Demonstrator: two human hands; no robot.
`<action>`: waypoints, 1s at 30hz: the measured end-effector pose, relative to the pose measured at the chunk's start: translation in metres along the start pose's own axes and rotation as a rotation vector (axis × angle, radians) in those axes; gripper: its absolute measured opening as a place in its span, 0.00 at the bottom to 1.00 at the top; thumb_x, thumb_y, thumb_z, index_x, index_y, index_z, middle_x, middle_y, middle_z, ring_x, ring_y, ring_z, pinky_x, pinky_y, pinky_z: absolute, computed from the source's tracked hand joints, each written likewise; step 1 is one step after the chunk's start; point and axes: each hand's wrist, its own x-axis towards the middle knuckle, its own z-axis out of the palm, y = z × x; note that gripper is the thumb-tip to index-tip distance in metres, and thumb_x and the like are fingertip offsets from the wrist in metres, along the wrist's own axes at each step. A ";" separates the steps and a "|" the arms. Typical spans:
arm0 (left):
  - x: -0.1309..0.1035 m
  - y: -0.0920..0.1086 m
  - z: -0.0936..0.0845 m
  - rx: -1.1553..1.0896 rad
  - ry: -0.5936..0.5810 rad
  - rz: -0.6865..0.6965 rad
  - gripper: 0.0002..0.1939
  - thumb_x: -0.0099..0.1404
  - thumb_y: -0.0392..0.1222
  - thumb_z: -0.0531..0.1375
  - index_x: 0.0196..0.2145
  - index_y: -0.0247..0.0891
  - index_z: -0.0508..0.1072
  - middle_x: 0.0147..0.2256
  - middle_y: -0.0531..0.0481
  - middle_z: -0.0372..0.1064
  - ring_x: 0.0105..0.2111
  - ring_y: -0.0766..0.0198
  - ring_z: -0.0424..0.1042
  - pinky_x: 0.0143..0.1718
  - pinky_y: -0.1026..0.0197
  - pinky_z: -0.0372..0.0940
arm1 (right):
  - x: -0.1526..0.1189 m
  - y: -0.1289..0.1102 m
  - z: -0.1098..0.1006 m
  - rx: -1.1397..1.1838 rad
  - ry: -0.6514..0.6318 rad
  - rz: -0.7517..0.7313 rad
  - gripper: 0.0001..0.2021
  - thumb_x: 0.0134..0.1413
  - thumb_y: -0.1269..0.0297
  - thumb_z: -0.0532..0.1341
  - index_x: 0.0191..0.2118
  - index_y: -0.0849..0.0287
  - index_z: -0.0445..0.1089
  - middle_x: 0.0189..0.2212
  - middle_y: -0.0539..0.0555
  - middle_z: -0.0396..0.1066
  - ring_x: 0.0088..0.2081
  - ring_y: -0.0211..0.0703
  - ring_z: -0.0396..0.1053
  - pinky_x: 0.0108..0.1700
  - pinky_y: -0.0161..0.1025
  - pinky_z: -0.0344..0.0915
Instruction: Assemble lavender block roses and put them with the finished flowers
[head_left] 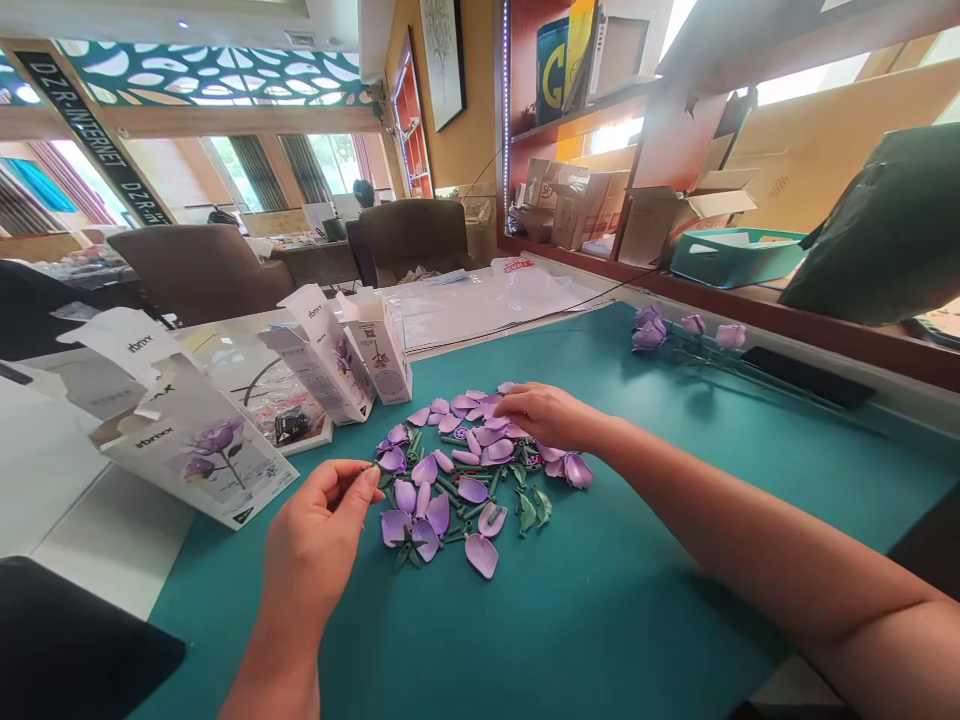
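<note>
Purple petal pieces (481,555) and green stem and leaf pieces (527,510) lie in a loose pile on the teal mat (600,620). At the pile's left edge is my left hand (322,530), its thumb and index finger pinched together on a small dark green piece (373,468), mostly hidden by the fingertips. My right hand (546,415) reaches over the back right of the pile, palm down, fingers bent together at the petals. Whether those fingers grip a petal cannot be made out.
Opened white flower boxes (217,460) stand at the left, beside a tray with clear bags (281,400). Purple flowers on stems (649,328) and a black flat object (810,376) lie at the back right. Behind are a plastic sheet (480,305) and armchairs (420,235).
</note>
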 end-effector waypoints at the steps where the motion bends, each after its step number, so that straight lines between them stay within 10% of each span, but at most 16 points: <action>1: 0.000 -0.001 0.001 0.003 0.001 0.001 0.15 0.54 0.57 0.56 0.29 0.45 0.72 0.23 0.54 0.72 0.20 0.64 0.63 0.21 0.62 0.59 | -0.004 -0.001 0.000 0.013 0.005 -0.007 0.13 0.61 0.71 0.52 0.44 0.58 0.72 0.40 0.56 0.71 0.41 0.42 0.67 0.42 0.36 0.59; 11: -0.003 0.005 0.006 0.202 -0.128 0.053 0.14 0.55 0.58 0.55 0.28 0.46 0.72 0.24 0.53 0.74 0.21 0.60 0.68 0.20 0.61 0.58 | -0.028 0.007 0.000 0.057 0.037 0.132 0.15 0.60 0.74 0.51 0.44 0.56 0.73 0.39 0.54 0.71 0.42 0.42 0.66 0.41 0.35 0.59; 20: -0.007 0.010 0.008 0.317 -0.111 0.053 0.14 0.54 0.57 0.54 0.26 0.48 0.71 0.23 0.55 0.73 0.19 0.61 0.65 0.21 0.61 0.55 | -0.027 -0.006 0.024 -0.074 -0.124 -0.172 0.18 0.53 0.77 0.55 0.44 0.53 0.75 0.39 0.58 0.67 0.39 0.44 0.62 0.43 0.40 0.57; 30: -0.010 -0.011 0.014 0.265 -0.030 0.032 0.14 0.55 0.58 0.54 0.27 0.49 0.71 0.22 0.55 0.73 0.21 0.60 0.67 0.19 0.61 0.51 | -0.035 0.034 -0.007 0.077 -0.015 0.171 0.17 0.58 0.75 0.51 0.46 0.56 0.73 0.41 0.56 0.71 0.42 0.43 0.66 0.43 0.37 0.59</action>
